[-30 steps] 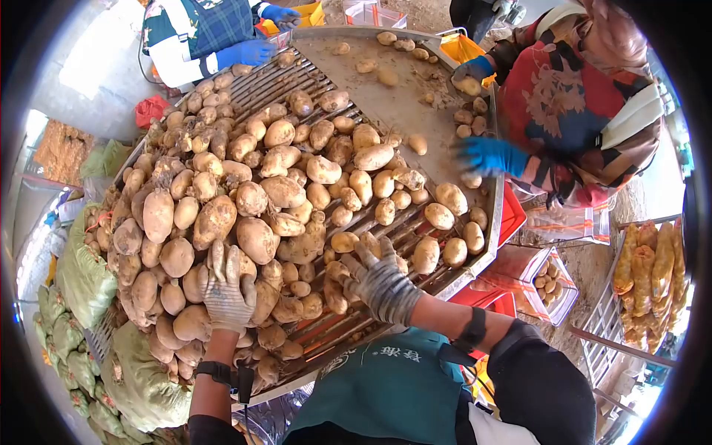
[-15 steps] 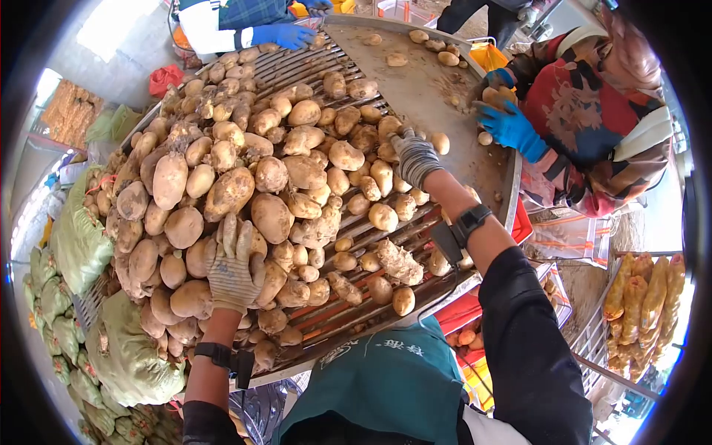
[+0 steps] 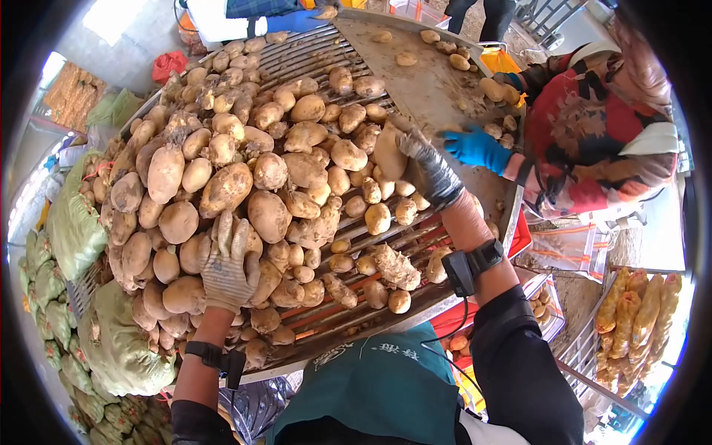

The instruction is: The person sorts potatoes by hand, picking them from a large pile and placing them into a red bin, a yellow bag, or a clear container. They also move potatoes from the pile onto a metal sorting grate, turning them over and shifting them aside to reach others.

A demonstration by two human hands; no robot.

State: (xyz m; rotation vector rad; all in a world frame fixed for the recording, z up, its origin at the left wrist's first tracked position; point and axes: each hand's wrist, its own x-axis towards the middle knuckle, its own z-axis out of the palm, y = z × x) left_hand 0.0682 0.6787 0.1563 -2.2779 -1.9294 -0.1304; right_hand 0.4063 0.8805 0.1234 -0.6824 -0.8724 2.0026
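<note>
A big heap of dirty potatoes (image 3: 226, 185) covers the slatted metal table (image 3: 297, 55). My left hand (image 3: 228, 267), in a striped knit glove, lies on the heap with its fingers stretched over the potatoes. At the heap's right side, my right hand (image 3: 432, 169), in a dark-stained glove, grips a large oblong potato (image 3: 389, 152); part of that potato is hidden behind the fingers. Smaller potatoes (image 3: 377, 218) lie on the slats just below it. A knobbly, rough potato (image 3: 397, 268) rests nearer the table's front edge.
Across the table a co-worker's blue glove (image 3: 478, 147) reaches over the flat metal sheet (image 3: 404, 89). Another person's blue glove (image 3: 297, 21) is at the far edge. Green sacks (image 3: 122, 345) stand at the left; filled yellowish bags (image 3: 630, 319) lie on a rack at the right.
My right hand has turned and closed on the large potato. My left hand has barely moved. The co-worker's blue glove at the right has shifted left, while their other hand holds potatoes farther back.
</note>
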